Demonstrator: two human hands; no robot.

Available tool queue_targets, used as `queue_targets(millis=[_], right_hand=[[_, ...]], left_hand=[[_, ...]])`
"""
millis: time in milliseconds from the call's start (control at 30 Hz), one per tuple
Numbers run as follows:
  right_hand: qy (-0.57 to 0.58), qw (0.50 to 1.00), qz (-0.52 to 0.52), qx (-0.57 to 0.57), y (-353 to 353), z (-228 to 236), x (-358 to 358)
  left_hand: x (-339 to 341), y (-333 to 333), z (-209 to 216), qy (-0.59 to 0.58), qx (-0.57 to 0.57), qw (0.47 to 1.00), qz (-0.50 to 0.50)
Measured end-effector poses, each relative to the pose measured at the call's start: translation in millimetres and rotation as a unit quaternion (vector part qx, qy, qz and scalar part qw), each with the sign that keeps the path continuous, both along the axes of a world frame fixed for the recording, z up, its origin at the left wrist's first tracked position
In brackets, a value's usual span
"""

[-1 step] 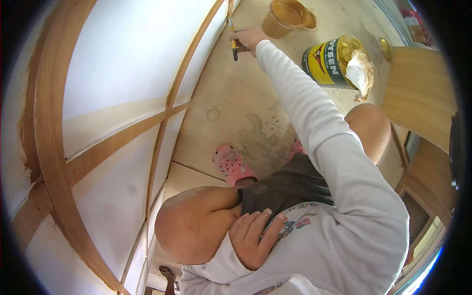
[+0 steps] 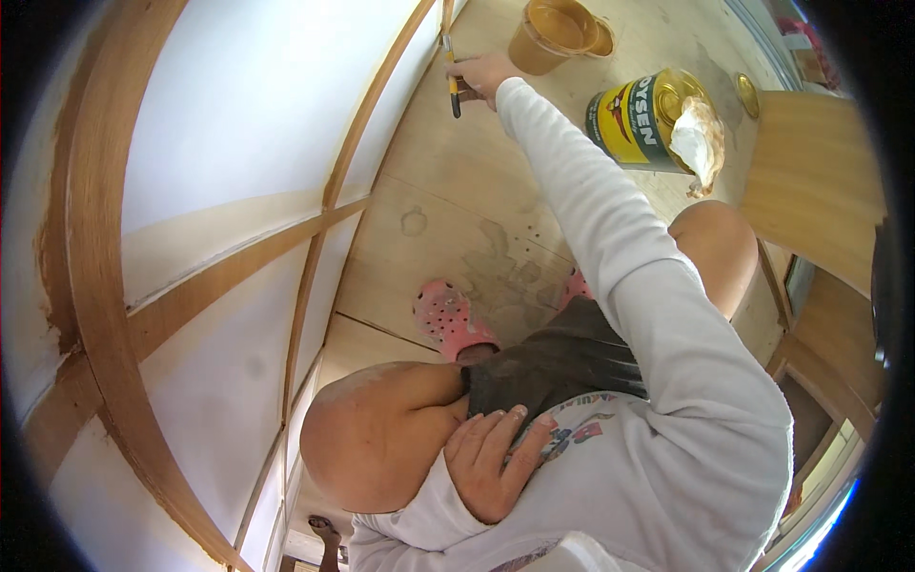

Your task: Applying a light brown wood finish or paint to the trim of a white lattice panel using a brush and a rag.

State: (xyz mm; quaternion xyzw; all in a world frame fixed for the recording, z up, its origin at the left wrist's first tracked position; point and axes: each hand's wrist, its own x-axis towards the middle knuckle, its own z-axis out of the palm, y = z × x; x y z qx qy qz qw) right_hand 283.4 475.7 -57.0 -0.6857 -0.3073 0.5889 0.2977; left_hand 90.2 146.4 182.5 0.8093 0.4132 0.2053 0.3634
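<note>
One-handed, grips the paintbrush mid-handle in right fingers by the wood strip, probably for control, with left fingers pretty loose on the shirt and the bucket close, likely for dips.

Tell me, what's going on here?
The person's right hand holds a brush with a yellow-and-black handle, tip near the foot of a white wall with brown wooden strips; whether it touches is unclear. The left hand rests, seemingly empty, against a white long-sleeved top. On the pale wooden floor are a round brown plastic tub and a green-and-yellow metal can with a crumpled white cloth-like piece on it.
</note>
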Motion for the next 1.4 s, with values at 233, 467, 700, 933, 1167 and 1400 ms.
queue_targets(millis=[233,467,700,933,1167,1400], right_hand=[[0.013,0.999,-0.034,0.011,0,16,-5],[0.089,0.988,-0.085,0.097,-15,35,-4],[0.078,0.98,-0.083,0.161,-10,-6,-4],[0.093,0.991,-0.085,0.048,-1,-18,-7],[0.169,0.973,-0.128,0.09,-13,55,-13],[0.047,0.962,-0.095,0.252,-9,25,-13]], left_hand=[[1,-2,1,0.001,-0.003,1.0,0.008],[0,-4,1,0.005,-0.005,1.0,0.005],[1,-3,1,0.019,0.005,1.0,0.003],[1,-5,1,0.014,0.002,1.0,0.018],[4,-6,4,0.019,-0.003,1.0,0.011],[3,-8,3,0.027,-0.001,1.0,-0.007]])
